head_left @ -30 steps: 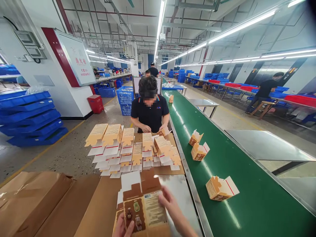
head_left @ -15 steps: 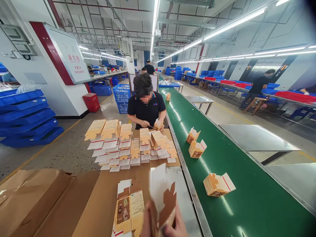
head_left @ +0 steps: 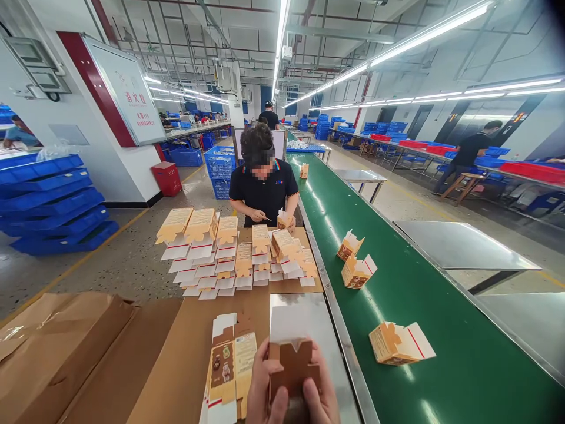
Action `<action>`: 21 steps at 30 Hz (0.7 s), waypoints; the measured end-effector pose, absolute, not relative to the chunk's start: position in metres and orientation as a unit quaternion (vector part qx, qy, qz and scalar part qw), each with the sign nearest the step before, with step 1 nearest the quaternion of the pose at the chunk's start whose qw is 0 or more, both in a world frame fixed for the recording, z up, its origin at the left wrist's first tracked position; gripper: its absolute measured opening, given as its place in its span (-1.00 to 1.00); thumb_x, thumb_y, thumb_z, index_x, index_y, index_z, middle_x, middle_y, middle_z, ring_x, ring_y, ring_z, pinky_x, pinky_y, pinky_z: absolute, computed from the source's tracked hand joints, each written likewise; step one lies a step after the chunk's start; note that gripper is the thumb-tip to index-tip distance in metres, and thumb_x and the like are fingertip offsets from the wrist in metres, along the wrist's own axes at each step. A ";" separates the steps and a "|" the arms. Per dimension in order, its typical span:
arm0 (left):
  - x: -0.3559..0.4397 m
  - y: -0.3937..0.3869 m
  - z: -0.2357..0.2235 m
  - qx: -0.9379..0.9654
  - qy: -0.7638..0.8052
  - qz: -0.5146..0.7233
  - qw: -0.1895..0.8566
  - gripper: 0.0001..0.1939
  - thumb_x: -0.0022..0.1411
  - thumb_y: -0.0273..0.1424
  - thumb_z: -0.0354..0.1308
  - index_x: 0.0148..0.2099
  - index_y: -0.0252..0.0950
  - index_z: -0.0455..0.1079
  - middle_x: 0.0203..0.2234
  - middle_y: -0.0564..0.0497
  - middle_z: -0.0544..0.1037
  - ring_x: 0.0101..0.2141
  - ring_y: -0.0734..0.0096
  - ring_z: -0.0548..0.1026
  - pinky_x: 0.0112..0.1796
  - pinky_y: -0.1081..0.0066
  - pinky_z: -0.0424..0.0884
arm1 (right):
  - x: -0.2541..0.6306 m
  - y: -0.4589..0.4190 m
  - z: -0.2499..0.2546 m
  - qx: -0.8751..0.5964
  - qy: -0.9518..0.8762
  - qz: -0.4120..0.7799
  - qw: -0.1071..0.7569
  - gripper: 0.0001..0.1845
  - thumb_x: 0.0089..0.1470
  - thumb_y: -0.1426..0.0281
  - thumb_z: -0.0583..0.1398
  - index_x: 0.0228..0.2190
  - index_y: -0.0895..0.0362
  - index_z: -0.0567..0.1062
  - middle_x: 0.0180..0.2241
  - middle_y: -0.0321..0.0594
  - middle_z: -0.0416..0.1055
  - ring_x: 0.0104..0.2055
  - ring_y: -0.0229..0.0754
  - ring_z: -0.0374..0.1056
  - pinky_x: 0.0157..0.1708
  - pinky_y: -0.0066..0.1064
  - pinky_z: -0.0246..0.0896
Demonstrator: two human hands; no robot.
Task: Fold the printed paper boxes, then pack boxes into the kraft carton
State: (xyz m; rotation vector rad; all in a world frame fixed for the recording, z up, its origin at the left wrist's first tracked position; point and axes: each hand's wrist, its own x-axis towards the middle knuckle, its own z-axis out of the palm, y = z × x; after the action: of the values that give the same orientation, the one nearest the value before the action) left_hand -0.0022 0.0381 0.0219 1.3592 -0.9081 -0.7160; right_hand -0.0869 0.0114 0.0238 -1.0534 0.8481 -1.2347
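Both my hands grip one small brown carton (head_left: 295,368) at the bottom edge of the view, its brown flaps facing me. My left hand (head_left: 263,391) wraps its left side and my right hand (head_left: 323,394) its right side. Just left of it lies a stack of flat printed carton blanks (head_left: 229,368) on a brown cardboard sheet (head_left: 185,353). Three folded cartons ride on the green conveyor belt (head_left: 441,365): the nearest carton (head_left: 399,343) and two cartons farther up (head_left: 356,272).
A co-worker in a dark shirt (head_left: 263,191) faces me across fanned rows of carton blanks (head_left: 229,253), folding a carton. Large brown cardboard boxes (head_left: 57,347) sit at my left. Stacked blue trays (head_left: 53,200), steel side tables (head_left: 463,247) and other people stand around.
I lifted one blank off the stack and squared it into a carton, now held in both hands. The cartons on the belt have shifted slightly.
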 end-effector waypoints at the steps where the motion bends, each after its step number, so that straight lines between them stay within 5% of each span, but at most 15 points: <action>1: -0.004 0.038 0.024 0.597 -0.380 -0.320 0.630 -0.55 0.14 0.05 -0.07 -0.22 -0.21 0.35 0.14 -0.16 0.26 0.12 0.03 0.26 0.03 0.12 0.27 | -0.086 0.011 0.022 -0.449 0.375 -0.553 0.593 -0.49 -0.01 -0.08 0.10 -0.09 -0.10 0.38 0.11 -0.16 0.24 0.13 0.08 0.20 0.06 -0.11 0.16; 4: -0.004 0.037 0.027 0.610 -0.369 -0.302 0.633 -0.59 0.18 -0.06 -0.10 -0.06 -0.19 0.28 0.17 -0.14 0.23 0.14 0.08 0.23 0.01 0.13 0.29 | -0.087 0.007 0.014 -0.487 0.387 -0.569 0.538 -0.65 0.05 0.03 0.12 -0.16 -0.11 0.40 0.16 -0.22 0.13 0.16 0.03 0.14 0.05 -0.20 0.16; 9: 0.009 0.034 0.010 0.640 -0.441 -0.257 0.574 -0.73 0.15 -0.19 -0.07 -0.50 -0.18 0.27 -0.06 -0.16 0.38 0.09 0.04 0.25 -0.02 0.14 0.27 | -0.099 -0.005 0.003 -0.623 0.380 -0.476 0.491 -0.62 0.12 0.12 0.05 -0.55 0.09 0.43 -0.05 -0.09 0.22 -0.12 -0.03 0.29 -0.15 -0.24 0.25; 12: 0.018 0.029 0.004 0.663 -0.420 -0.311 0.536 -0.76 0.11 -0.22 -0.05 -0.55 -0.17 0.22 -0.20 -0.13 0.44 0.10 0.05 0.23 -0.01 0.17 0.27 | -0.100 -0.007 0.002 -0.613 0.385 -0.428 0.541 -0.67 0.08 0.10 0.09 -0.45 0.08 0.45 -0.08 -0.09 0.26 -0.06 -0.01 0.30 -0.09 -0.26 0.24; 13: 0.021 0.026 0.004 0.675 -0.396 -0.322 0.533 -0.77 0.10 -0.20 -0.05 -0.51 -0.17 0.24 -0.21 -0.11 0.45 0.09 0.05 0.25 -0.01 0.17 0.28 | -0.099 -0.005 0.000 -0.591 0.375 -0.413 0.583 -0.65 0.00 0.07 0.16 -0.27 0.05 0.44 -0.05 -0.09 0.27 -0.02 0.01 0.30 -0.06 -0.25 0.23; 15: 0.028 0.018 0.006 0.694 -0.336 -0.333 0.543 -0.72 0.10 -0.13 -0.06 -0.35 -0.19 0.32 -0.17 -0.09 0.45 0.05 0.07 0.31 -0.03 0.18 0.32 | -0.098 0.000 -0.009 -0.528 0.340 -0.375 0.682 -0.19 -0.22 0.05 0.32 0.04 -0.03 0.19 0.01 -0.09 0.29 0.02 0.04 0.32 -0.04 -0.21 0.24; 17: 0.037 0.011 0.004 0.708 -0.295 -0.348 0.540 -0.58 0.15 -0.06 -0.15 -0.11 -0.20 0.30 -0.04 -0.07 0.42 0.04 0.15 0.34 -0.03 0.23 0.34 | -0.100 0.005 -0.026 -0.462 0.328 -0.364 0.739 0.01 -0.37 0.03 0.38 0.07 -0.03 0.07 -0.07 -0.11 0.39 -0.06 0.04 0.40 -0.09 -0.19 0.28; 21: 0.068 0.003 -0.027 0.780 -0.336 -0.347 0.398 -0.43 0.18 0.00 -0.28 0.09 -0.19 0.17 0.09 -0.03 0.34 0.12 0.30 0.28 0.05 0.35 0.26 | -0.120 -0.028 -0.056 -0.359 0.443 -0.448 0.689 -0.33 -0.25 0.03 0.32 -0.14 0.06 0.27 -0.31 -0.17 0.52 -0.27 0.01 0.49 -0.23 -0.18 0.36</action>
State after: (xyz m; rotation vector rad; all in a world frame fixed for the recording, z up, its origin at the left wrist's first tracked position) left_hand 0.0680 0.0035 -0.0273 1.9746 -0.8512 -0.8775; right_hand -0.1203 -0.0275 -0.0557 -0.8040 0.9915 -1.0018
